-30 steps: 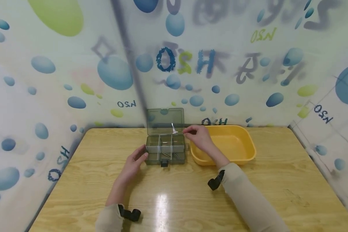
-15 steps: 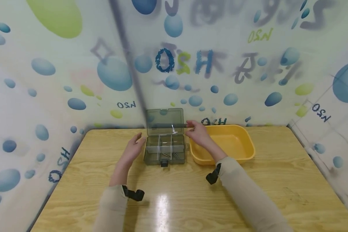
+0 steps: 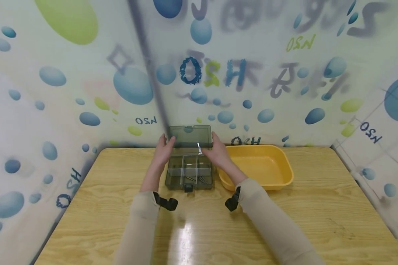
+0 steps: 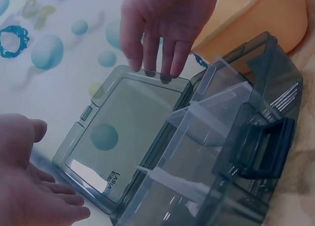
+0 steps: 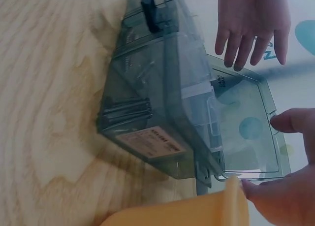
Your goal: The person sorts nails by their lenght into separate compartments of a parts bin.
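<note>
A translucent grey-green compartment box [image 3: 173, 181] stands on the table with its lid [image 3: 190, 137] raised towards the wall. White dividers part its inside, and thin metal pins [image 3: 202, 180] lie in the front compartments. My left hand [image 3: 162, 151] is at the lid's left edge, its fingers extended in the left wrist view. On the opposite side, my right hand [image 3: 217, 152] has straight fingertips right at the lid's right edge. Its thumb [image 5: 290, 121] overlaps the lid's free edge in the right wrist view. A dark latch [image 3: 188, 188] sticks out at the box's front.
Close to the box's right side sits a yellow plastic basin [image 3: 260, 167], under my right forearm. A patterned wall [image 3: 268, 73] rises directly behind the wooden table [image 3: 318, 206]. On each wrist is a black camera mount [image 3: 166, 202].
My left hand has left the box's left side and moved up and forward to the lid. My right hand has shifted slightly from the lid's right side, its fingers spreading along the edge.
</note>
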A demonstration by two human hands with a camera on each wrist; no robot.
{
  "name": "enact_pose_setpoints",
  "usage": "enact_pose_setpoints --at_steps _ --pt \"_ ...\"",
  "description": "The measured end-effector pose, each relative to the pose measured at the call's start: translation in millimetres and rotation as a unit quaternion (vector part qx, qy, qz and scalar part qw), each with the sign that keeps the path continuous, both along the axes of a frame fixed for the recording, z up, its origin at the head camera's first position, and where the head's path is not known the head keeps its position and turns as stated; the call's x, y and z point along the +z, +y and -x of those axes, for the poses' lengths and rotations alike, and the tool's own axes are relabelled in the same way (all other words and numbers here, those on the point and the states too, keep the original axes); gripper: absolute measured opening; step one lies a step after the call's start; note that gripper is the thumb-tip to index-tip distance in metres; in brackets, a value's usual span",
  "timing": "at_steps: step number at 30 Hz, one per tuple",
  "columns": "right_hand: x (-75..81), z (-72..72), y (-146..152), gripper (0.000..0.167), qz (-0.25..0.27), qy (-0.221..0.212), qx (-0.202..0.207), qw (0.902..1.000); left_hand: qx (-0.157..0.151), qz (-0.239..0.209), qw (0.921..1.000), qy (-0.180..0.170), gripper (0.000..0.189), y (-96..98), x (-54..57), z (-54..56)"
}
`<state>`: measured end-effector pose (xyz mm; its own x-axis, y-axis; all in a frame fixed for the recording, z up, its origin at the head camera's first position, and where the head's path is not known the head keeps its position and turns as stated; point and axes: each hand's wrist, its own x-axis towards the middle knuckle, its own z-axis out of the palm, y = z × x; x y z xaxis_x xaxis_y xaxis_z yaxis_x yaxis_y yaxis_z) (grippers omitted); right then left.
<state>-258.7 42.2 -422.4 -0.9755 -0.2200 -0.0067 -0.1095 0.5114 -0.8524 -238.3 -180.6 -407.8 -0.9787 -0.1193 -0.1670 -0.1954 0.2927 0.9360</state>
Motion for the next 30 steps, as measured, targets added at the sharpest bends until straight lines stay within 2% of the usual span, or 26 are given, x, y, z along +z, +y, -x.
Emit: enact_pose_setpoints --at_steps 5,9,12,17,23,30 --pt "4.2 2.9 -4.1 0.091 0.045 -0.041 -0.002 0.9981 -0.011 -0.025 0.9996 -0.007 0.079 -2.8 4.9 10.3" --pt "8.5 0.8 -3.1 0.09 0.093 -0.065 -0.011 0.9935 -0.018 -0.058 0.9981 -0.012 0.079 -5.3 5.5 12.0" --pt "10.5 0.3 -1.2 0.089 0.111 -0.065 -0.015 0.9916 -0.023 -0.075 0.9969 0.0 0.082 -5.9 5.5 11.7" --pt "11.3 0.6 0.9 0.086 0.117 -0.054 -0.022 0.9914 -0.025 -0.074 0.9966 0.028 0.087 -6.6 7.0 7.8" --pt "10.5 -2.0 -2.1 0.081 0.121 -0.017 -0.028 0.9921 -0.026 -0.07 0.9954 0.06 0.085 -10.8 6.3 -0.4" --pt "4.5 -9.1 1.1 0.07 0.14 0.023 -0.026 0.9895 -0.049 -0.082 0.9898 0.106 0.08 -14.8 -5.0 -11.8"
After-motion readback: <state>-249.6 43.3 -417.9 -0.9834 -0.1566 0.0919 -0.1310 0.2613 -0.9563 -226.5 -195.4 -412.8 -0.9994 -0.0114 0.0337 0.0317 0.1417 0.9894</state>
